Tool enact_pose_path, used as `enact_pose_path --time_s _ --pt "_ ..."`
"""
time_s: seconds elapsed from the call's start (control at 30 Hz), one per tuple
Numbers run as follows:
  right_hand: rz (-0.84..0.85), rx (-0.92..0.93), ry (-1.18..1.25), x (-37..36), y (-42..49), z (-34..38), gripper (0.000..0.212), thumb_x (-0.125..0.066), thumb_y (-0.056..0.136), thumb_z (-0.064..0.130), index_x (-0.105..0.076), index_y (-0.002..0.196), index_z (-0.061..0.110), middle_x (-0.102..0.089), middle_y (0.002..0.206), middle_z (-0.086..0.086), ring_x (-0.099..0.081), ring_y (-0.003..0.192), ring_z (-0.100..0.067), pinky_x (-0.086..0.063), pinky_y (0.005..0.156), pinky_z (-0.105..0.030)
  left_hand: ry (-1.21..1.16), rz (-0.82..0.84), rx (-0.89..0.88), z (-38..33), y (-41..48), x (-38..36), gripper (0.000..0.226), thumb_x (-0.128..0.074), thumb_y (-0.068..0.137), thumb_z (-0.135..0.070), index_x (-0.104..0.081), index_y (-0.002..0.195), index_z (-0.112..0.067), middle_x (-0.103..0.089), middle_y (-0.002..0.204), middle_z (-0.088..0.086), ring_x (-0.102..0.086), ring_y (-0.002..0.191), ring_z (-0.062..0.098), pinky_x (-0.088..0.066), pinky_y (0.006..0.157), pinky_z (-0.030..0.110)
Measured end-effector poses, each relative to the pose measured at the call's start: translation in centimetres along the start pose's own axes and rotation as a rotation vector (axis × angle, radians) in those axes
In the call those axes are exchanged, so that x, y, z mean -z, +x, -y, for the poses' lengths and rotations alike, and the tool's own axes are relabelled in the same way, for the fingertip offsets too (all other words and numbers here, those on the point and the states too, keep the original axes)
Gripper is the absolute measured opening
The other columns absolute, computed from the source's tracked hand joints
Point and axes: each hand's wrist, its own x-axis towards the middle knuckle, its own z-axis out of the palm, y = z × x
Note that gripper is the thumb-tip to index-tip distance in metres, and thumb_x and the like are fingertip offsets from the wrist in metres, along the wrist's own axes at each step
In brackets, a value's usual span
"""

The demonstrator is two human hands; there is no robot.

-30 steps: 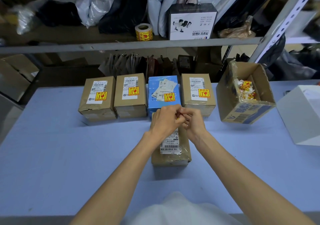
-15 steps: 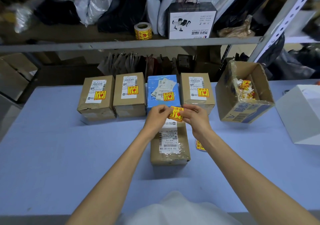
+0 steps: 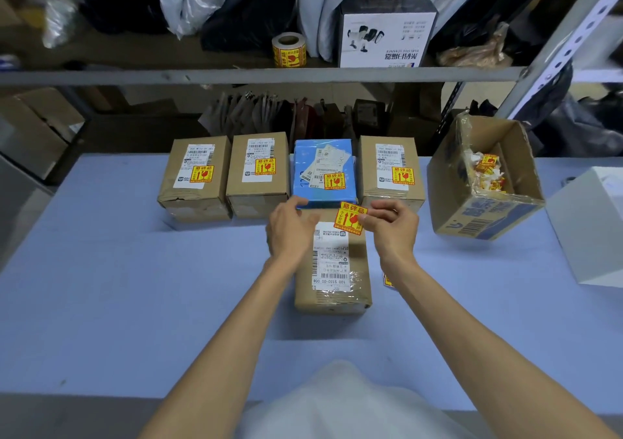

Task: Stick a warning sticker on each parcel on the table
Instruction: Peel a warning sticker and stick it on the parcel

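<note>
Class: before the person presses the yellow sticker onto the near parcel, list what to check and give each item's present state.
1. Sticker gripped by right hand: ok.
2. Sticker over the near parcel: ok, above its far end.
3. Left hand clear of the sticker: ok, open beside it.
4. Sticker would leave the barcode on the white label uncovered: cannot tell.
5. Backing peeled off: cannot tell.
6. Four parcels in the back row already stickered: ok.

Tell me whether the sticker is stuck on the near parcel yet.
Not yet: the sticker is pinched in the right hand above the near parcel.
</note>
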Motion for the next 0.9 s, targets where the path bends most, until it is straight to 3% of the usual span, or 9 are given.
enact_pose_path --time_s 0.1,0.3,0.63,0.8,0.9 --pt "0.127 -0.022 -0.035 1.1 0.4 0.3 0.035 -0.077 0.070 -0.010 -0.061 0.100 0.001 -0.068 0.074 -0.010 -0.072 0.066 -0.015 -0.057 0.062 -0.024 -0.233 0.092 -0.009 0.0 -0.1 0.6 0.023 -0.069 0.085 -0.033 -0.070 0.103 -0.019 -0.069 0.098 -0.006 -0.061 0.092 0.006 -0.042 0.068 0.016" --pt "0.213 -0.049 -0.066 1.1 -0.1 -0.1 0.036 -0.076 0.073 -0.007 -0.062 0.106 0.001 -0.071 0.077 -0.007 -0.071 0.065 -0.009 -0.055 0.059 -0.017 -0.196 0.320 -0.022 -0.9 -0.7 -1.0 0.025 -0.070 0.085 -0.034 -0.071 0.099 -0.015 -0.071 0.093 -0.002 -0.063 0.086 0.006 -0.043 0.062 0.017" --pt "0.189 -0.030 -0.072 0.9 -0.2 -0.4 0.037 -0.078 0.072 -0.003 -0.061 0.105 0.001 -0.074 0.077 -0.007 -0.073 0.071 -0.013 -0.054 0.057 -0.014 -0.251 0.283 0.134 0.2 -0.6 -1.5 0.024 -0.075 0.080 -0.035 -0.077 0.090 -0.013 -0.074 0.087 0.000 -0.068 0.088 0.016 -0.053 0.079 0.032" --pt "0.167 -0.035 -0.085 0.8 -0.5 -0.9 0.034 -0.078 0.073 -0.002 -0.063 0.103 0.003 -0.073 0.079 -0.006 -0.072 0.077 -0.014 -0.054 0.059 -0.014 -0.314 0.293 0.236 0.8 -1.2 -1.8 0.020 -0.072 0.083 -0.031 -0.076 0.095 -0.016 -0.073 0.104 0.006 -0.061 0.092 0.018 -0.049 0.082 0.041" --pt "0.155 -0.036 -0.108 0.9 -0.8 -1.3 0.031 -0.077 0.074 -0.001 -0.063 0.101 0.004 -0.073 0.079 -0.007 -0.072 0.080 -0.015 -0.053 0.057 -0.012 -0.312 0.272 0.254 1.5 -1.5 -1.9 0.018 -0.077 0.079 -0.031 -0.075 0.092 -0.019 -0.073 0.102 0.003 -0.066 0.098 0.022 -0.053 0.087 0.040"
